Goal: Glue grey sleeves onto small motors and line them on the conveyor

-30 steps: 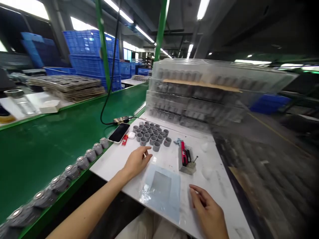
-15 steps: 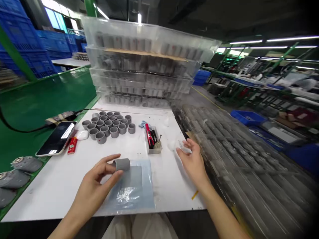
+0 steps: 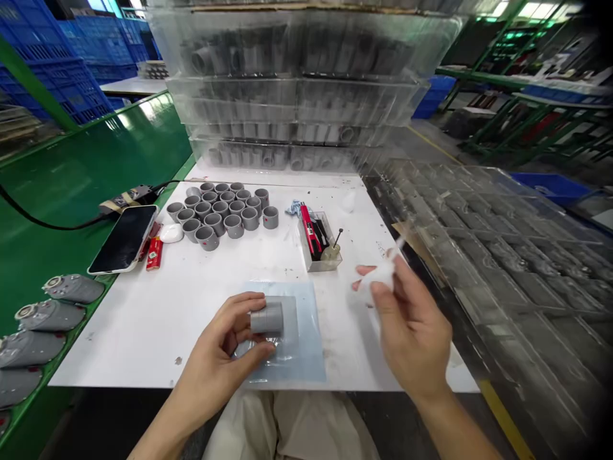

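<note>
Entry: our left hand [image 3: 215, 345], fingers curled narrow, grips a grey tube [image 3: 266, 318] over a blue plastic sheet [image 3: 306, 358]. Our right hand [image 3: 407, 319], spread open half a second ago, now pinches a white wad [image 3: 378, 278] and is raised beside the sheet, so tube and wad are both in hand. Also listed on the white table [image 3: 143, 345]: a cluster of upright grey tubes [image 3: 220, 214] and a clear box [image 3: 320, 252] holding a red tool [image 3: 306, 230].
</note>
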`<state>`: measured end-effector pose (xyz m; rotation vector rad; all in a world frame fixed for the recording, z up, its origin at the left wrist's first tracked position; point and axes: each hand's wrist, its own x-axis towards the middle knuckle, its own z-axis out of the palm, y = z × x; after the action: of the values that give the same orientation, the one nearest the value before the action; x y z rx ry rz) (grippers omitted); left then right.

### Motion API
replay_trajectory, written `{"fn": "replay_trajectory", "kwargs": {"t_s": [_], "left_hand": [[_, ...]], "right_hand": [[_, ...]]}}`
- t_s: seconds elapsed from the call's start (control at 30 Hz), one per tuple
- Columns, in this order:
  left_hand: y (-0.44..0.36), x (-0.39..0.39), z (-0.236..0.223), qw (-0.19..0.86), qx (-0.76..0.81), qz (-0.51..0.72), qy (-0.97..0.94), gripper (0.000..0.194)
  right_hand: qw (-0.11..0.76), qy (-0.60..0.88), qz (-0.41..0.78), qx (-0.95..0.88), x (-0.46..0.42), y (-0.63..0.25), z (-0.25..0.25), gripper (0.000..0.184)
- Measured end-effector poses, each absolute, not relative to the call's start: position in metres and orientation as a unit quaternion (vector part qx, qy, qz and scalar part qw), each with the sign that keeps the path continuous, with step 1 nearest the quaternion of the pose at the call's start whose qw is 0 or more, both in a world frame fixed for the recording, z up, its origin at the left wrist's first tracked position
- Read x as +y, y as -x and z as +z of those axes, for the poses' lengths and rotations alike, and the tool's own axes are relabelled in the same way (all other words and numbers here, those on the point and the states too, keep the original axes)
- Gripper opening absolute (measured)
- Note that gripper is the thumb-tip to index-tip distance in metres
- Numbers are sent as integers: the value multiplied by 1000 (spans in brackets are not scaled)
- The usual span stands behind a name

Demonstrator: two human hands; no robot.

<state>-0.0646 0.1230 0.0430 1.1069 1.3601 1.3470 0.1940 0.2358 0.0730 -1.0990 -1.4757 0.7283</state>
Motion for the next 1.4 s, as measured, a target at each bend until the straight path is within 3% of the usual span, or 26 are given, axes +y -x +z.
{"fn": "replay_trajectory", "kwargs": {"t_s": [0.17,0.37,0.47,0.77,0.83,1.0,1.07,1.4], "left_hand": [[60,121,54,499,578,531,-367,47],[58,118,68,443,651,496,-365,51],[58,120,68,453,649,500,-352,48],[62,121,65,481,620,539,-305,45],[65,121,63,466,628,529,-329,42],[67,119,59,424,654,499,-379,48],[65,117,61,436,654,501,-362,50],[60,119,73,465,666,465,-352,53]], "right_hand": [[581,459,322,-590,218,-172,77,28],[690,348,308,-555,226,-153,90,26],[688,310,316,-576,225,-144,89,28],[681,252,364,-584,219,-140,73,5],[678,257,372,-580,219,-141,70,7],[680,257,365,-581,219,-141,69,40],[685,257,348,-586,219,-140,72,45],[679,230,307,-626,217,-139,65,33]]}}
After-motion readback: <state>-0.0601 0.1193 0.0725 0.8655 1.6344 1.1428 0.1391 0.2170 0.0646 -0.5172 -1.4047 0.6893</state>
